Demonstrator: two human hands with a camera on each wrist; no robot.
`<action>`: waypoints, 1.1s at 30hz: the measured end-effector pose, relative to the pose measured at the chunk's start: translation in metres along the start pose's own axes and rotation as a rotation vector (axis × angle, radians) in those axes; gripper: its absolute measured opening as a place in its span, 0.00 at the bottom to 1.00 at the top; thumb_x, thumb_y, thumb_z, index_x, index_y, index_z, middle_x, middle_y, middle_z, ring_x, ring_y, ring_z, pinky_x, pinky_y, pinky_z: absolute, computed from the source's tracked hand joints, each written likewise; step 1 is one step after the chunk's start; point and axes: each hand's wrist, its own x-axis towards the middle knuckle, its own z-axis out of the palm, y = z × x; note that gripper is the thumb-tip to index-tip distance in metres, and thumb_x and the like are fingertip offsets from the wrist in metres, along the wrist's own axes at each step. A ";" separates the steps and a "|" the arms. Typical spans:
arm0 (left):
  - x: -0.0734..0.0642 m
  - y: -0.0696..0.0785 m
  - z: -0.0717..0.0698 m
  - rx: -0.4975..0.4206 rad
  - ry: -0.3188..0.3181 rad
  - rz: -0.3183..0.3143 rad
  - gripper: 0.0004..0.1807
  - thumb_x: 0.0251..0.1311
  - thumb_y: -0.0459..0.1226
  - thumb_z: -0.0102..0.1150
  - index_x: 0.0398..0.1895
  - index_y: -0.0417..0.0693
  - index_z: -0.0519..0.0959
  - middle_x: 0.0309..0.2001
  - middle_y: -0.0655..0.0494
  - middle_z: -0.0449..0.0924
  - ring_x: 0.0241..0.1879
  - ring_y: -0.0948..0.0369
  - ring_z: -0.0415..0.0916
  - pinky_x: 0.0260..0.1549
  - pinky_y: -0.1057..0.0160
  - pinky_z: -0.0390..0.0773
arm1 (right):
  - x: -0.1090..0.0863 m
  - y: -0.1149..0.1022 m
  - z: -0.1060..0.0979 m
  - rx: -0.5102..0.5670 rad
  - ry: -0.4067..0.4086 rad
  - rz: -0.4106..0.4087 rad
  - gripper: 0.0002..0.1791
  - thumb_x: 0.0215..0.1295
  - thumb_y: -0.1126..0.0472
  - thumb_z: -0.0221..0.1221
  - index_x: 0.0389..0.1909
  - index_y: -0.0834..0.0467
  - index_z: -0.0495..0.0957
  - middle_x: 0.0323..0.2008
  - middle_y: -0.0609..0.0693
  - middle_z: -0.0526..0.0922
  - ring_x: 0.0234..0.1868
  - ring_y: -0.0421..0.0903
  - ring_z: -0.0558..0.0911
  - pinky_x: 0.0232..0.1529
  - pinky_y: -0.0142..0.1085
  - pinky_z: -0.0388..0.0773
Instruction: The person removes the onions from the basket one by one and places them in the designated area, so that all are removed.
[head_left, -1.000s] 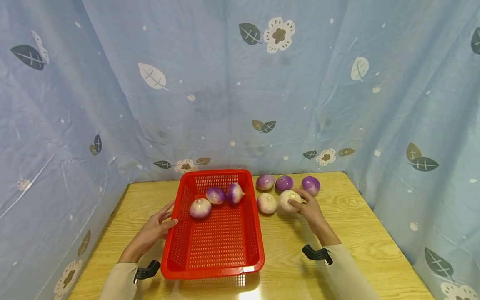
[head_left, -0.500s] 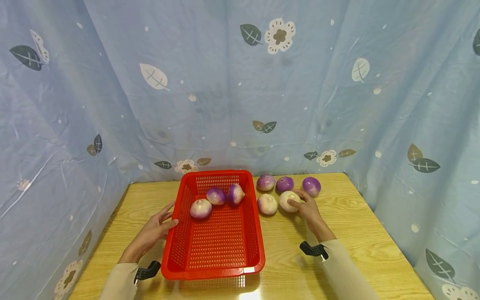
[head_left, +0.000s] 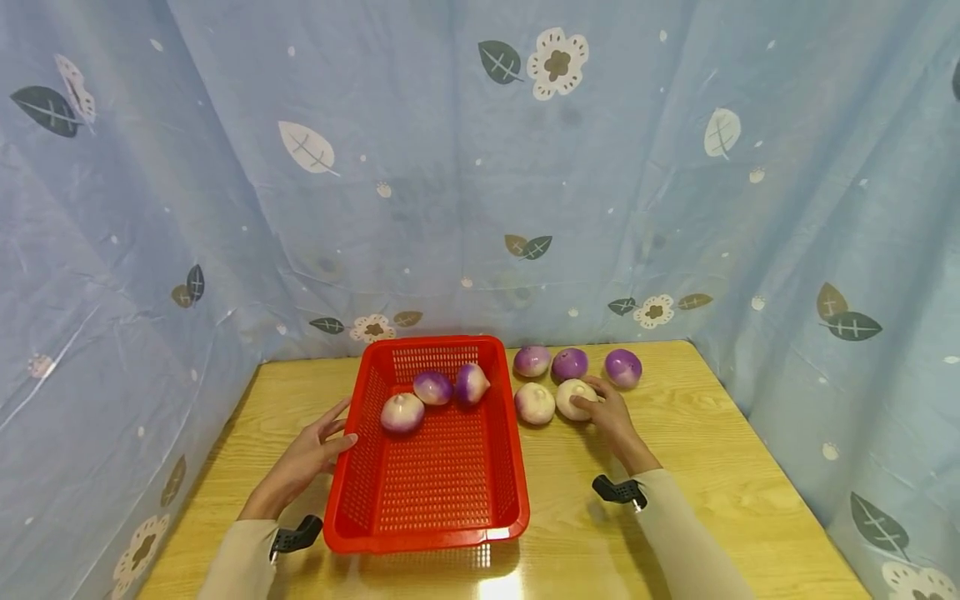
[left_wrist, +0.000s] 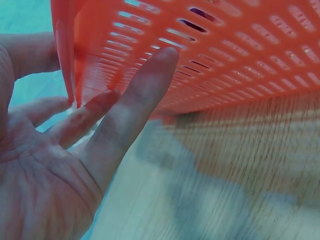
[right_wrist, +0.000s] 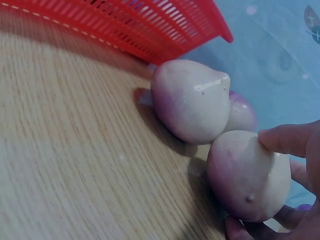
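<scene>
My right hand (head_left: 611, 417) grips a white-and-purple onion (head_left: 574, 400), thumb on its near side and fingers round the far side. In the right wrist view this onion (right_wrist: 245, 175) sits close against a second pale onion (right_wrist: 187, 100) on the table. My left hand (head_left: 307, 450) holds the left wall of a red plastic basket (head_left: 335, 508). Its thumb lies over the rim, while the fingers (left_wrist: 135, 95) rest along the slotted outside. Inside the basket, towards the back, are three onions: a pale one (head_left: 402, 413) and two purple ones, left (head_left: 432, 388) and right (head_left: 471, 384).
Behind the held onion, three more purple onions form a back row: left (head_left: 532, 361), middle (head_left: 570, 364) and right (head_left: 623, 367), the last set apart. A blue patterned curtain (head_left: 420, 208) hangs behind and beside the wooden table (head_left: 720, 500).
My right hand has shifted the held onion slightly left, up to the pale onion beside it. The left hand and the basket have stayed in place.
</scene>
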 end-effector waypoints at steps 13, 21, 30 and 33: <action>0.002 -0.005 0.003 -0.009 -0.025 0.003 0.43 0.67 0.39 0.58 0.80 0.61 0.46 0.73 0.31 0.55 0.52 0.43 0.81 0.41 0.45 0.85 | -0.009 0.002 -0.015 -0.104 0.031 -0.005 0.35 0.69 0.56 0.60 0.73 0.60 0.59 0.75 0.62 0.56 0.75 0.64 0.57 0.73 0.55 0.60; -0.001 -0.005 0.005 -0.023 -0.014 -0.012 0.44 0.67 0.38 0.57 0.80 0.60 0.45 0.73 0.31 0.55 0.50 0.45 0.82 0.40 0.47 0.85 | -0.018 -0.008 -0.017 -0.205 0.080 -0.097 0.36 0.67 0.52 0.61 0.72 0.56 0.60 0.75 0.61 0.59 0.75 0.62 0.56 0.72 0.58 0.59; 0.000 0.002 -0.001 -0.002 -0.002 -0.004 0.44 0.67 0.39 0.58 0.80 0.60 0.45 0.73 0.31 0.55 0.50 0.45 0.82 0.40 0.46 0.85 | -0.026 -0.043 -0.002 -0.146 0.213 -0.323 0.28 0.64 0.61 0.61 0.65 0.60 0.69 0.68 0.63 0.69 0.72 0.61 0.65 0.72 0.55 0.62; 0.000 0.002 -0.001 -0.003 -0.005 -0.018 0.44 0.67 0.38 0.58 0.80 0.59 0.44 0.73 0.31 0.55 0.50 0.45 0.82 0.41 0.46 0.85 | -0.029 -0.054 -0.001 -0.055 0.185 -0.359 0.27 0.65 0.63 0.61 0.64 0.63 0.70 0.67 0.63 0.70 0.71 0.60 0.66 0.72 0.54 0.62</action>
